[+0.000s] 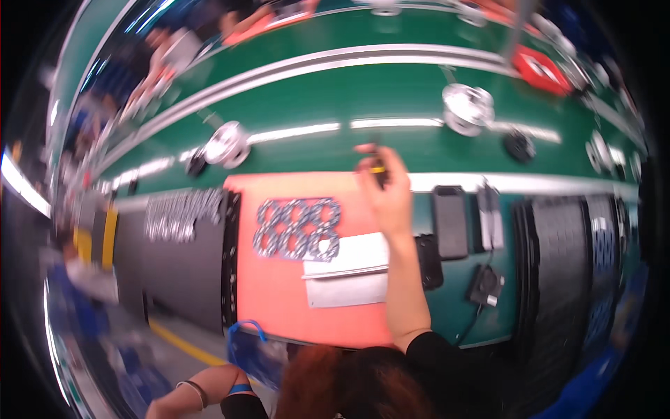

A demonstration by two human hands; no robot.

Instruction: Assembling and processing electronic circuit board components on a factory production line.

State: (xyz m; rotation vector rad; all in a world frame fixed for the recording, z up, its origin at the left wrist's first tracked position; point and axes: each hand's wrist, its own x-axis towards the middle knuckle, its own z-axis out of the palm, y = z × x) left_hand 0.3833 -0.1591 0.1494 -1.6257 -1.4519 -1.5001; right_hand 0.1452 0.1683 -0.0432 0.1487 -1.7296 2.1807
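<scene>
My right hand [388, 183] is raised over the far edge of the orange mat [279, 307], its fingers closed round a small dark thing with a yellow band [379, 170]; blur hides its kind. Beneath that arm, white papers [349, 290] lie with a thin pale strip across them. Left of the papers, touching their corner, sits a cluster of shiny ring-shaped parts [296, 227] in two rows. At the lower left, my left hand [167, 407] is cut off by the picture's edge beyond a bracelet, its fingers out of sight.
A black tray [181, 279] with rows of small metal pieces stands at left. On the right are a dark flat case [450, 223], a black box with a cable [486, 285] and stacked black trays [558, 265]. Silvery round housings [467, 109] rest on the green line beyond.
</scene>
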